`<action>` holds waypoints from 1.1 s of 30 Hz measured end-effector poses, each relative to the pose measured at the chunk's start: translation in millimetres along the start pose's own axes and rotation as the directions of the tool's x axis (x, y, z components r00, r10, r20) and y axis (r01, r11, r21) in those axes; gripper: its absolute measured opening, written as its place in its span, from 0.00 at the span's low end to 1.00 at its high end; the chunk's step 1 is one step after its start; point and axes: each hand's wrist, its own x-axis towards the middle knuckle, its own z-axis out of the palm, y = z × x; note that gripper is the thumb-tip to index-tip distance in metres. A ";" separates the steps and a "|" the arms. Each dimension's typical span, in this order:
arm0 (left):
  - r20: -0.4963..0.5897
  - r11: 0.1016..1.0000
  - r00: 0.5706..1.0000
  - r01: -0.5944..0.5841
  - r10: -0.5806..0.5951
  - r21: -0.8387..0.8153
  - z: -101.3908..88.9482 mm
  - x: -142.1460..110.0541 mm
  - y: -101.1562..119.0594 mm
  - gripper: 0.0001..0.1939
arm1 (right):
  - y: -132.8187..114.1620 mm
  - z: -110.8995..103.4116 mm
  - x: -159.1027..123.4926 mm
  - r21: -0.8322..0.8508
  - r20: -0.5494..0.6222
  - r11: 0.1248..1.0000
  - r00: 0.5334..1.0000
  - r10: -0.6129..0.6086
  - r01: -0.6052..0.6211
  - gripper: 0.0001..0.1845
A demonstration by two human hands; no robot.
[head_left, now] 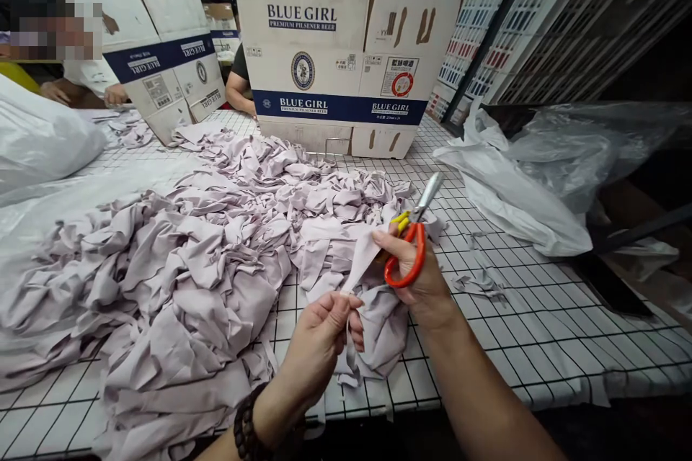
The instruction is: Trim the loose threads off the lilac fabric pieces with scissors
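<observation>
My left hand [324,331], with a dark beaded bracelet at the wrist, pinches a narrow end of a pale mauve fabric piece [361,259]. The piece stretches up to my right hand [419,277], whose thumb and fingertips grip its upper end. That same hand also carries scissors [405,259] with red handles and a yellow part near the pivot; their metal blades point up and away from the fabric. Below and behind both hands lies more of the same cloth [381,328]. To the left spreads a large heap of mauve fabric pieces [210,252].
A grid-patterned white cloth [540,317] covers the table, with small scraps [481,284] at right. Blue Girl cartons [329,50] stand at the back. Plastic bags lie at the right [519,187] and left [43,133]. Co-workers' hands [115,94] show at the far side.
</observation>
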 end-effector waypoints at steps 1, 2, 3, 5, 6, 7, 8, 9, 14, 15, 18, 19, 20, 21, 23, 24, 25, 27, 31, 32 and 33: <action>-0.003 0.997 0.998 -0.070 0.070 0.010 1.4 -3.1 8.0 0.18 | -7.8 4.8 -2.3 0.048 -0.004 0.998 0.999 -0.041 0.041 0.17; 0.001 0.990 0.991 -0.136 0.136 0.029 2.3 -6.6 14.6 0.17 | -13.8 8.4 -5.9 0.089 -0.013 0.993 0.997 -0.071 0.072 0.17; 0.004 0.979 0.981 -0.195 0.195 0.057 2.5 -10.0 19.2 0.16 | -16.9 10.6 -10.4 0.114 -0.022 0.990 0.997 -0.078 0.080 0.17; -0.009 0.950 0.959 -0.279 0.283 0.139 1.1 -15.1 21.8 0.16 | -13.0 10.3 -21.4 0.105 -0.034 0.993 0.999 -0.040 0.043 0.16; -0.019 0.935 0.951 -0.300 0.309 0.190 -0.6 -16.3 19.8 0.16 | -6.2 7.9 -27.3 0.076 -0.040 0.997 0.999 0.000 0.003 0.17; -0.026 0.919 0.945 -0.310 0.325 0.242 -2.6 -16.5 16.0 0.16 | 3.0 4.3 -33.2 0.038 -0.044 0.998 0.998 0.043 -0.041 0.17; -0.031 0.905 0.941 -0.314 0.337 0.288 -4.9 -15.8 11.1 0.17 | 13.6 -0.2 -39.0 0.005 -0.047 0.997 0.996 0.077 -0.077 0.18; -0.037 0.891 0.937 -0.318 0.348 0.324 -7.2 -14.6 5.6 0.17 | 24.5 -5.4 -44.5 -0.018 -0.049 0.994 0.993 0.107 -0.108 0.19; -0.043 0.821 0.911 -0.348 0.410 0.453 -14.9 -12.4 -13.1 0.18 | 51.8 -29.9 -67.0 -0.153 -0.053 0.958 0.970 0.237 -0.243 0.18; -0.028 0.812 0.914 -0.345 0.404 0.472 -15.3 -13.4 -13.5 0.17 | 49.7 -32.9 -70.2 -0.179 -0.067 0.954 0.970 0.232 -0.240 0.18; -0.004 0.806 0.925 -0.329 0.380 0.492 -14.9 -17.3 -10.8 0.16 | 36.1 -35.9 -77.3 -0.233 -0.071 0.966 0.992 0.100 -0.114 0.19; -0.013 0.803 0.923 -0.329 0.386 0.497 -14.6 -18.2 -9.6 0.16 | 31.9 -34.9 -79.0 -0.250 -0.030 0.966 0.998 0.057 -0.063 0.18; -0.027 0.796 0.916 -0.335 0.401 0.504 -14.2 -18.8 -8.6 0.16 | 29.1 -33.2 -80.5 -0.266 0.027 0.964 0.999 0.033 -0.024 0.17; -0.039 0.787 0.906 -0.343 0.421 0.513 -14.0 -19.0 -7.9 0.17 | 28.2 -30.9 -81.6 -0.282 0.093 0.959 0.995 0.033 -0.006 0.17; -0.056 0.764 0.889 -0.356 0.454 0.538 -14.0 -18.6 -7.0 0.17 | 32.2 -25.2 -82.8 -0.310 0.199 0.951 0.977 0.070 -0.005 0.18; -0.060 0.752 0.882 -0.360 0.467 0.552 -14.3 -18.2 -6.7 0.17 | 36.4 -22.4 -82.9 -0.321 0.229 0.947 0.970 0.075 0.003 0.19; -0.061 0.739 0.876 -0.365 0.479 0.566 -14.6 -17.7 -6.2 0.17 | 41.3 -19.7 -82.6 -0.331 0.239 0.943 0.969 0.064 0.019 0.18; -0.055 0.714 0.863 -0.377 0.502 0.589 -15.4 -16.9 -4.8 0.16 | 50.4 -15.7 -81.5 -0.351 0.222 0.934 0.975 0.009 0.071 0.13; -0.009 0.770 0.902 -0.363 0.432 0.525 -15.3 -14.9 -1.2 0.17 | 55.5 -11.7 -78.1 -0.362 0.171 0.925 0.983 -0.061 0.120 0.07; 0.003 0.810 0.924 -0.337 0.383 0.480 -14.8 -14.0 -0.8 0.17 | 54.8 -11.0 -77.3 -0.353 0.176 0.929 0.983 -0.048 0.108 0.08; 0.017 0.851 0.944 -0.305 0.330 0.427 -14.1 -12.9 -0.8 0.17 | 54.1 -10.2 -76.6 -0.347 0.177 0.934 0.984 -0.030 0.090 0.10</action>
